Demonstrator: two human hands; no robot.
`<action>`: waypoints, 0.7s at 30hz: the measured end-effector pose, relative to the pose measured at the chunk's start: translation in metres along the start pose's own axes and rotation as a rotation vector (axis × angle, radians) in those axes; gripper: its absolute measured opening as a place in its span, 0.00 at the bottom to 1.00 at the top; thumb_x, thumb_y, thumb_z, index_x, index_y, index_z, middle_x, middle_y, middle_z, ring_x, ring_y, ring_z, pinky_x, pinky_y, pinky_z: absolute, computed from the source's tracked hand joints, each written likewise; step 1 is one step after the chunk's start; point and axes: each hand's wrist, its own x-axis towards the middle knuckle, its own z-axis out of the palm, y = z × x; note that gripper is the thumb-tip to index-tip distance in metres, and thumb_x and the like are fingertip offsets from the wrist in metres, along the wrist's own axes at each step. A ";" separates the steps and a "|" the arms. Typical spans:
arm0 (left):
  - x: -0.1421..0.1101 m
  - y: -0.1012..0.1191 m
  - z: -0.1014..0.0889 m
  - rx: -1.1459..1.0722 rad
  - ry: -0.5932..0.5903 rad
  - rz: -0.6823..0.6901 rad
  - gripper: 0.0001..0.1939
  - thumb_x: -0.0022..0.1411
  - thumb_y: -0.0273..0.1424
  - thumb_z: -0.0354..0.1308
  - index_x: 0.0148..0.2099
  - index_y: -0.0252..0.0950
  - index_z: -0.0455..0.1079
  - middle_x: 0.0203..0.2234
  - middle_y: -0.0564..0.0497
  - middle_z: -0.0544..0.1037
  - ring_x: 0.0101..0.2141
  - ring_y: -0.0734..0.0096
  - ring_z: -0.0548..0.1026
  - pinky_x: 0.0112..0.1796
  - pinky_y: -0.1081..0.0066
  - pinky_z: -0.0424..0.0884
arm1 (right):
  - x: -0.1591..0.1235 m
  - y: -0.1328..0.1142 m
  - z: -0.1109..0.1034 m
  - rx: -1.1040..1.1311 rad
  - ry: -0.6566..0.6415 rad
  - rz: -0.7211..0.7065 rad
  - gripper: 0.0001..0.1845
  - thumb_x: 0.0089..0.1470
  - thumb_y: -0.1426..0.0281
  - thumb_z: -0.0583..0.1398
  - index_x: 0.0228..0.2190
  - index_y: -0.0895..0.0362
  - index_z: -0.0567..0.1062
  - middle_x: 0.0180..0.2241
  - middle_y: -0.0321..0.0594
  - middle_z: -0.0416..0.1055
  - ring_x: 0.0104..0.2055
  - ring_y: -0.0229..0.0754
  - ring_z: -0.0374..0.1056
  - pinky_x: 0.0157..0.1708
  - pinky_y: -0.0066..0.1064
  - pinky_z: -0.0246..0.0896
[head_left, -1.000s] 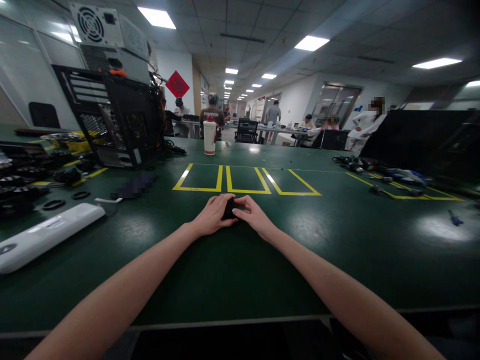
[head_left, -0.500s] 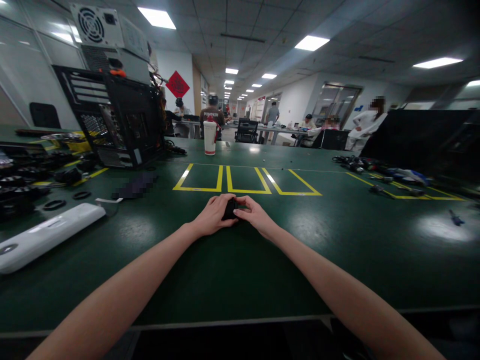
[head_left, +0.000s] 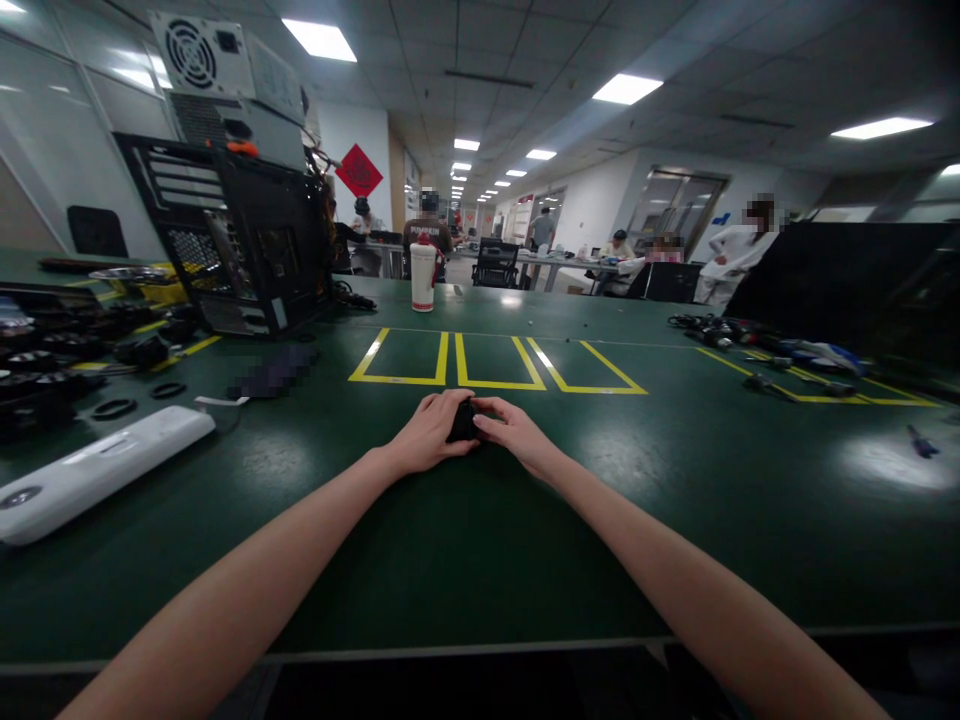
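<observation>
Both hands' fingers (head_left: 487,405) grip a small black object (head_left: 463,422) — yellow tape outlines (head_left: 499,384) just beyond, on the green table (head_left: 480,560).

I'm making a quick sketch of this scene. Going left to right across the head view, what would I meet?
Black computer case → red diamond sign → left hand → small black object → right hand → tangled cables → small dark item.

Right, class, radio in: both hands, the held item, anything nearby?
Left hand, right hand: fingers on small black object, partly hidden. Just beyond: flat yellow tape outlines on green tabletop.
</observation>
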 end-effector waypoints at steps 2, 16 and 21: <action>0.000 0.001 0.000 -0.008 0.002 0.002 0.29 0.52 0.36 0.55 0.53 0.39 0.46 0.47 0.46 0.62 0.48 0.61 0.62 0.50 0.57 0.54 | -0.001 -0.002 0.000 0.000 -0.008 -0.012 0.17 0.43 0.68 0.59 0.38 0.54 0.66 0.42 0.39 0.63 0.41 0.39 0.62 0.42 0.36 0.58; 0.000 0.002 -0.001 -0.004 -0.008 -0.012 0.29 0.52 0.37 0.54 0.54 0.37 0.47 0.47 0.45 0.62 0.48 0.61 0.61 0.50 0.58 0.54 | -0.003 -0.002 0.002 -0.032 0.007 -0.034 0.16 0.45 0.68 0.58 0.40 0.52 0.64 0.39 0.38 0.63 0.41 0.39 0.62 0.40 0.35 0.59; 0.000 0.001 -0.002 -0.004 -0.016 -0.015 0.30 0.52 0.37 0.54 0.54 0.38 0.46 0.47 0.46 0.62 0.48 0.61 0.62 0.50 0.58 0.54 | -0.002 -0.002 0.001 -0.021 -0.022 -0.006 0.17 0.45 0.67 0.58 0.40 0.54 0.65 0.41 0.40 0.63 0.44 0.40 0.61 0.42 0.37 0.58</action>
